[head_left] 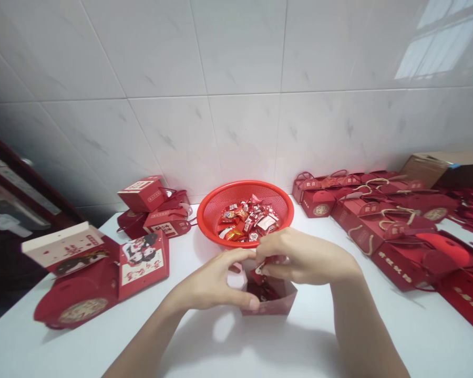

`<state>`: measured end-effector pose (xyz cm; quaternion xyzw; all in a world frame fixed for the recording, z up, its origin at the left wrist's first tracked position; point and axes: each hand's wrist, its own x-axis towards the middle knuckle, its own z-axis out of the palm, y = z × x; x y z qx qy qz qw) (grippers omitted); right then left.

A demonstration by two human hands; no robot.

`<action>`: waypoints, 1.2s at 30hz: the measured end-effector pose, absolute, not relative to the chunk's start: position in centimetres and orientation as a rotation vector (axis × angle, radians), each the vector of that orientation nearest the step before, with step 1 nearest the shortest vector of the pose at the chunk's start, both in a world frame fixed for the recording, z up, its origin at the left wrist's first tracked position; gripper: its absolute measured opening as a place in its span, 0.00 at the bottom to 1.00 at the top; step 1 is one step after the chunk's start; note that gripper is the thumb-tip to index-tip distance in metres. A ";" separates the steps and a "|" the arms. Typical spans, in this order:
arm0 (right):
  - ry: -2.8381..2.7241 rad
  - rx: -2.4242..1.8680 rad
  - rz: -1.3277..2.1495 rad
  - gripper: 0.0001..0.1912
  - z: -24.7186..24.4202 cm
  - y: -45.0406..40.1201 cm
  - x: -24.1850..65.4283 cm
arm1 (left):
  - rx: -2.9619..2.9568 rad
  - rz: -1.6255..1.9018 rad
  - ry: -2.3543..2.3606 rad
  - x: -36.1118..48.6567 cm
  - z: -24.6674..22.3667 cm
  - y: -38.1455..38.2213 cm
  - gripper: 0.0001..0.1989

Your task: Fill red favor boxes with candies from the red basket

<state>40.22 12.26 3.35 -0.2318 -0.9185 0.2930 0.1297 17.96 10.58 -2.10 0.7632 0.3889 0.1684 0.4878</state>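
Close view of two bare hands at an open red box (271, 307) on a white table (205, 349), just in front of a red mesh basket (245, 184). With left hand (211, 286), a hold on the box's left side, thumb at the near edge and fingers towards the back. With right hand (303, 257), a pinch on a small red wrapped piece (259, 269), thumb and fingertips together, right over the opening. Inside the box, more red wrappers, dark and partly hidden by the hands; impossible to tell how many.

For neat handling, brace the thin card lightly, without squeezing the walls inward. Lower the piece below the rim before loosening the pinch, and watch for the raised flap beside the left fingers, a likely snag.

In the basket, a loose heap of wrapped sweets (250, 218), within easy reach but close behind the knuckles; mind the rim. To the left, a printed carton (144, 262) among other red boxes, some stacked near the tiled wall (240, 63). To the right, crowded rows of red gift boxes (355, 228) with cord handles, easy to catch with the right forearm, and a brown cardboard box (425, 165) farther back
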 end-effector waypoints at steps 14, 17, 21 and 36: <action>-2.762 -0.817 0.650 0.12 3.8 9.8 40.3 | 2.010 0.347 0.888 18.0 -1.1 9.1 0.37; -2.773 -0.847 0.593 0.06 3.7 9.7 40.5 | 2.021 0.346 0.867 18.0 -0.9 9.0 0.37; -2.726 -0.860 0.564 0.04 4.0 9.5 41.1 | 2.056 0.343 0.882 17.9 -0.9 8.7 0.38; -2.727 -1.064 0.570 0.13 3.6 10.4 42.1 | 2.039 0.317 0.939 17.7 -1.0 8.6 0.33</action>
